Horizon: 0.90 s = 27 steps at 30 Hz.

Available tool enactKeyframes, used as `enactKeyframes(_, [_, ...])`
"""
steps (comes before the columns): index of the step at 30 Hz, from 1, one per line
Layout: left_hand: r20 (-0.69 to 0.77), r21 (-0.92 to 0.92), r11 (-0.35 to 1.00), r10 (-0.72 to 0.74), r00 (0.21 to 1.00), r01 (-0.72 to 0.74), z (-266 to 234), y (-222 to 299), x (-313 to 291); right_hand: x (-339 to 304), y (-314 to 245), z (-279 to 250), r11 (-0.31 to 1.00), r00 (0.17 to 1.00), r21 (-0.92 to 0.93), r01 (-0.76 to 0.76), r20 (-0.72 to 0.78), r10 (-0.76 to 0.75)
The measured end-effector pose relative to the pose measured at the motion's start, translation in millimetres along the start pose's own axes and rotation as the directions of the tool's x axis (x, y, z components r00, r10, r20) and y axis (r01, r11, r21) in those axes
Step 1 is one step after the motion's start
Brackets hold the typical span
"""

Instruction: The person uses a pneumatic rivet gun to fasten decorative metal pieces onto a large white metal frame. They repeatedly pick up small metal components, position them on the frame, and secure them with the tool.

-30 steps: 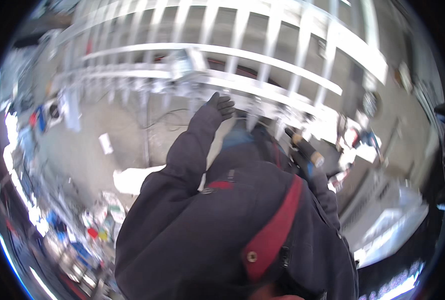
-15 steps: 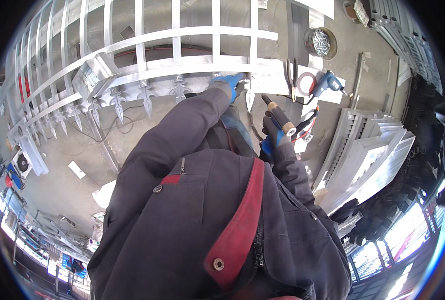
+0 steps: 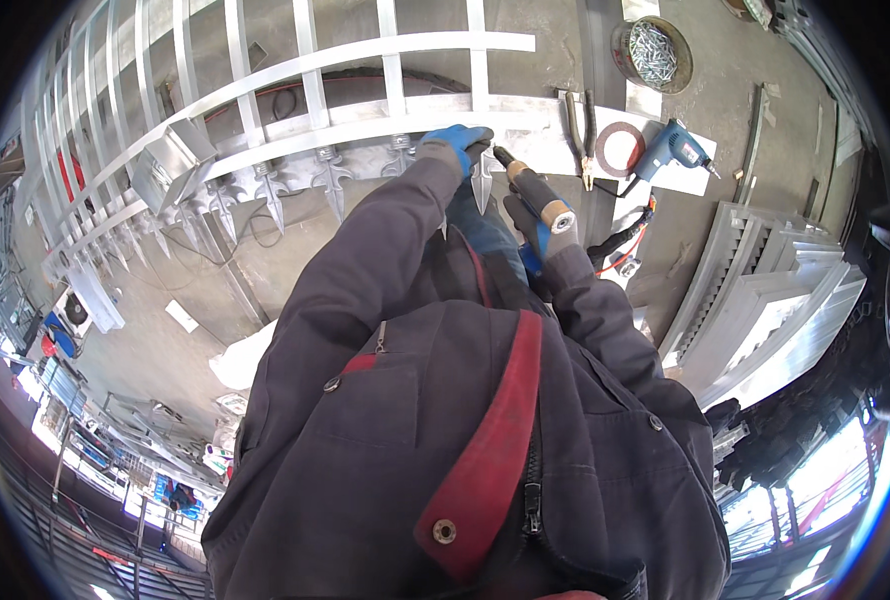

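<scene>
My left hand (image 3: 455, 146), in a blue and dark glove, reaches to the lower rail (image 3: 350, 130) of a silver metal fence panel. Its fingers close at the top of a pointed spearhead finial (image 3: 482, 188), which points back toward me. Just to the right, my right hand (image 3: 530, 228), also gloved, grips a cylindrical tool (image 3: 539, 193) with a dark body, tan ends and a black nose. That nose is aimed up and left, close to the finial; whether they touch I cannot tell. More spearhead finials (image 3: 332, 183) line the rail to the left.
Right of the finial lie pliers (image 3: 582, 140), a reddish-brown ring disc (image 3: 620, 148) and a blue power drill (image 3: 677, 148). Beyond stands a round tin of screws (image 3: 653, 54). Silver metal profiles (image 3: 765, 300) are stacked at right. A box-shaped metal piece (image 3: 173, 165) rests on the panel.
My right hand has brought the tool up and left, nearer the finial. My left hand stays at the finial. The whole view has shifted slightly.
</scene>
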<state>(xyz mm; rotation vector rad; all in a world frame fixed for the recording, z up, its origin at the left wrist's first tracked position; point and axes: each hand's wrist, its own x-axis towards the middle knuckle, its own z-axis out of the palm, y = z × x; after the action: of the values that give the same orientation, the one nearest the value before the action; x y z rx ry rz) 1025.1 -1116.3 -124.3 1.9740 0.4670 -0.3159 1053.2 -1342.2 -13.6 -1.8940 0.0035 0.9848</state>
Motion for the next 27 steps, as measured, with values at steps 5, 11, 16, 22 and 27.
enactKeyframes(5, [-0.029,0.001,0.999,0.042,0.999,-0.042,2.5,-4.4,-6.5,10.6,-16.0,4.6,0.997,0.997,-0.026,0.070,0.023,-0.069])
enactKeyframes(11, [-0.092,-0.002,0.988,0.153,0.984,-0.154,-1.0,-4.5,-9.7,16.4,-5.2,4.8,0.998,0.998,-0.052,0.042,0.043,-0.040])
enactKeyframes(16, [-0.050,-0.084,0.984,0.156,0.987,-0.160,-10.2,-1.4,-15.0,13.1,-3.4,3.3,0.996,0.999,-0.082,0.021,0.050,-0.017])
enactKeyframes(22, [-0.097,0.008,0.987,0.162,0.982,-0.162,-11.4,0.0,-14.1,7.5,-9.6,3.9,0.995,0.999,-0.098,-0.006,0.046,0.010])
enactKeyframes(27, [-0.135,-0.001,0.988,0.155,0.979,-0.157,-2.3,-4.6,-8.9,11.7,-13.1,6.0,0.994,0.999,-0.112,-0.010,0.049,0.016])
